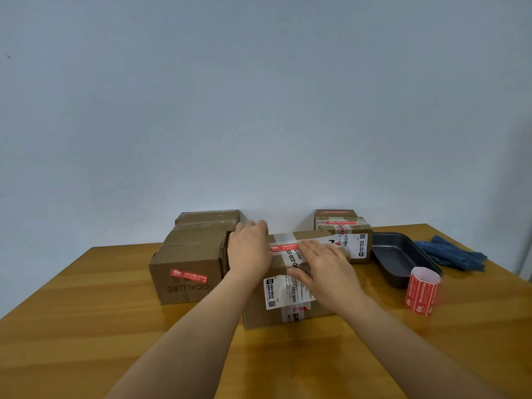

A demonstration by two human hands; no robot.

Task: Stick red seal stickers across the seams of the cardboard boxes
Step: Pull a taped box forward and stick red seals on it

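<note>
A cardboard box (pixel 288 312) with white labels and clear tape stands in the middle of the table. A red seal sticker (pixel 283 247) lies across its top. My left hand (pixel 249 249) rests flat on the box's top left part, fingers over the far edge. My right hand (pixel 325 269) lies flat on the top, fingertips touching the sticker's right end. A roll of red seal stickers (pixel 422 292) stands upright to the right. On the left, a larger box (pixel 184 272) carries a red sticker (pixel 188 275) on its front.
More cardboard boxes are stacked at the back left (pixel 207 220) and back right (pixel 342 228) against the wall. A dark metal tray (pixel 397 254) and a blue cloth (pixel 452 253) lie at the right. The wooden table (pixel 86 326) stretches toward me.
</note>
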